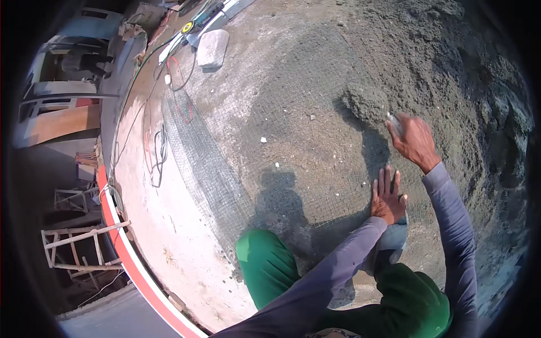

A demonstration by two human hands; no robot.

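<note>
Grey mortar [366,104], heaped just beyond the right hand [417,141]. Gripping something pale there, probably a trowel [397,124]; holding the left hand [389,198] flat, fingers spread, by the shoe [393,236]. Looks like spreading over mesh [203,158]; calls next for low, even strokes.

Coarse dark-grey mortar heap [434,62] = rough, lumpy, matt & damp-looking; long grey grid-mesh strip [197,158] looks like thin metal wire; pale concrete floor [169,225] v. dusty & matt. Loose green trousers [265,256] = smooth cloth w/ slight sheen, long greyish-purple sleeves [459,228] = matt, wrinkled cloth. Squarish off-white block [212,49] approx. stone-like, matt; open brown frame [73,266] = bare wood, unpolished.
</note>
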